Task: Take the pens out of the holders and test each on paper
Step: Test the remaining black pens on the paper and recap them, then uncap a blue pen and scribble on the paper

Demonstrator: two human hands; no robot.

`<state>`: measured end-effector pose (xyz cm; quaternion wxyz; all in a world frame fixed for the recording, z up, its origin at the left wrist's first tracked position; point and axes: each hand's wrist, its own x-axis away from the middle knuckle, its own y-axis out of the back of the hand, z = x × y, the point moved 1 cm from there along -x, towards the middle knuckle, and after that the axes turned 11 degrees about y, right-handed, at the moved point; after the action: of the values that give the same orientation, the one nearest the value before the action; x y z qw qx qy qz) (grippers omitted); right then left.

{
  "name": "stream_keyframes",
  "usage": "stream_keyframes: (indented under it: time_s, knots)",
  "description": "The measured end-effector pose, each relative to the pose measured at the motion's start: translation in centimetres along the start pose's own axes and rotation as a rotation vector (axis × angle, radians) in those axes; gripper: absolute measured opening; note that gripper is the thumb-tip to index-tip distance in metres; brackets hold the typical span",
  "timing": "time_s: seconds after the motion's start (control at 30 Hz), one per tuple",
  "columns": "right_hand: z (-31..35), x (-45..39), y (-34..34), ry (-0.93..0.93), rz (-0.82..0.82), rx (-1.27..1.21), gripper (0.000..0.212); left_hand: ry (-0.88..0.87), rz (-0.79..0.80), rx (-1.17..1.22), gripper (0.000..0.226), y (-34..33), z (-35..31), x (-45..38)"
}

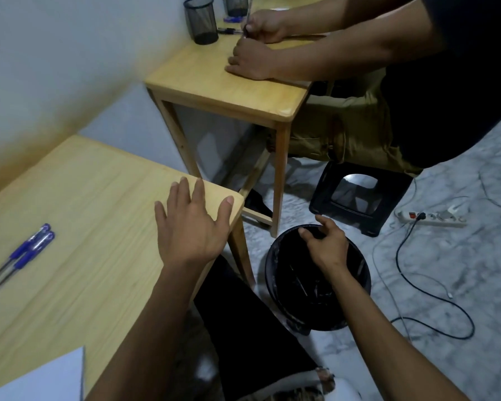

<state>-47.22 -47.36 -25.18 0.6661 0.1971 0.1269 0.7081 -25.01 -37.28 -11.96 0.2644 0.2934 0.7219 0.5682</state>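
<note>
My left hand (pixel 191 224) lies flat with fingers spread on the right corner of my wooden table (pixel 84 215), holding nothing. My right hand (pixel 326 244) hovers over the black waste bin (pixel 275 273) on the floor, fingers loosely apart and empty; several pens lie inside the bin. Two blue pens (pixel 23 253) rest side by side at the table's left edge. A sheet of white paper (pixel 47 377) shows at the bottom left corner. No pen holder on my table is in view.
Another person's hands (pixel 255 44) write with a pen on a second wooden table (pixel 223 82) beyond mine, where two black mesh holders (pixel 201 20) stand. A black stool (pixel 359 195), a power strip (pixel 431 217) and cables (pixel 434 299) lie on the marble floor.
</note>
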Motion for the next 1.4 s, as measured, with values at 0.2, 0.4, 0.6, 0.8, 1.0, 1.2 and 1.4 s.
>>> stream_keyframes:
  time_s: [0.2, 0.4, 0.6, 0.8, 1.0, 1.2, 1.4]
  knots:
    - [4.9, 0.7, 0.4, 0.114, 0.039, -0.149, 0.051, 0.001, 0.026, 0.053, 0.073, 0.6, 0.1, 0.1]
    - [12.7, 2.2, 1.1, 0.241, 0.137, -0.36, 0.034, 0.128, -0.011, 0.457, 0.051, 5.2, 2.5, 2.4]
    - [20.8, 5.9, -2.3, 0.48, 0.398, -0.464, 0.024, 0.213, -0.276, 0.561, 0.041, 11.1, 9.3, 6.1]
    - [24.7, 10.4, -8.2, 0.626, 0.728, -0.468, 0.019, 0.467, -0.568, 0.525, 0.035, 14.5, 16.6, 13.2]
    - [26.2, 16.1, -14.4, 0.698, 0.892, -0.457, 0.016, 0.713, -0.691, 0.533, 0.036, 14.5, 22.5, 20.5]
    - [27.9, 19.4, -21.5, 1.046, 0.93, -0.084, 0.017, 0.757, -0.494, 0.47, 0.046, 11.9, 27.1, 23.9]
    - [28.2, 18.8, -26.3, 1.54, 0.72, 0.431, 0.017, 0.624, -0.306, 0.381, 0.046, 9.4, 29.5, 25.7]
